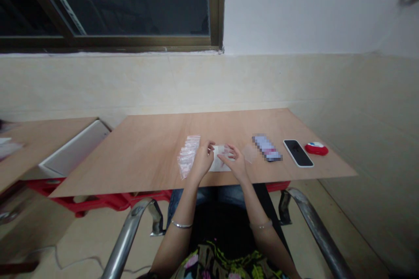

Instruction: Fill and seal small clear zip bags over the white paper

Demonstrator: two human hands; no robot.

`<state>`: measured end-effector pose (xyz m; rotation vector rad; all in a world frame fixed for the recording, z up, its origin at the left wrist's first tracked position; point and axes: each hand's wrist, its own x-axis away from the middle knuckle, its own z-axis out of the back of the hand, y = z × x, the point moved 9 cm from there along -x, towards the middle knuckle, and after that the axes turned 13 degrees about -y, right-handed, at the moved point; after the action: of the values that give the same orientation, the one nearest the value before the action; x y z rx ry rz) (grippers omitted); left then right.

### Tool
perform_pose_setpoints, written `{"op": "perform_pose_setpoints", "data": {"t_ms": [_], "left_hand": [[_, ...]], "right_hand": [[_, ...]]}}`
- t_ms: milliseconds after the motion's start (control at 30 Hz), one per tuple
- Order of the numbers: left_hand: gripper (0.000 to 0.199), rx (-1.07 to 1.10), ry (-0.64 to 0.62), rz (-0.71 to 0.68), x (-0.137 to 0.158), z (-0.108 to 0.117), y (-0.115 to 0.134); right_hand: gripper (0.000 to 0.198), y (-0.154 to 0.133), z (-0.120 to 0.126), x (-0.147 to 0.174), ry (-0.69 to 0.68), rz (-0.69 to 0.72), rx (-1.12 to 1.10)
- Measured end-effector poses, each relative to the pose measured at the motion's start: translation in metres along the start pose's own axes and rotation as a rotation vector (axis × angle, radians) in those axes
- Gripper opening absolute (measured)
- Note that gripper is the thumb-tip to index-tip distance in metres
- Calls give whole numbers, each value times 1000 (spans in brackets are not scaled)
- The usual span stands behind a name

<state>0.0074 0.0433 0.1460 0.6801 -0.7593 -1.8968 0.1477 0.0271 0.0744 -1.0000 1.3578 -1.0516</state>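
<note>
White, straight-edged sheet flat on the bench; left hand, right hand curled over it; can't tell if they're pinching

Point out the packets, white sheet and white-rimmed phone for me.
Packets (189,156): head view, middle of the row.
White sheet (217,166): head view, near part.
White-rimmed phone (298,153): head view, dark screen.
</note>
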Motion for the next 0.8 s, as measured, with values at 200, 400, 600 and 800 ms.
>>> {"op": "perform_pose_setpoints", "data": {"t_ms": [200,400,600,800], "left_hand": [[42,52,-277,-56,2,-33,6],[20,219,-118,-118,-6,-28,7],[24,510,-167,-101,-10,-29,-1],[33,583,-211,-59,-7,-29,-3]], "right_hand": [[59,-7,11,5,162,9,2],[57,-14,16,8,230,16,-37],[39,-14,16,5,190,16,-176],[28,-22,15,7,154,33,-279]]}}
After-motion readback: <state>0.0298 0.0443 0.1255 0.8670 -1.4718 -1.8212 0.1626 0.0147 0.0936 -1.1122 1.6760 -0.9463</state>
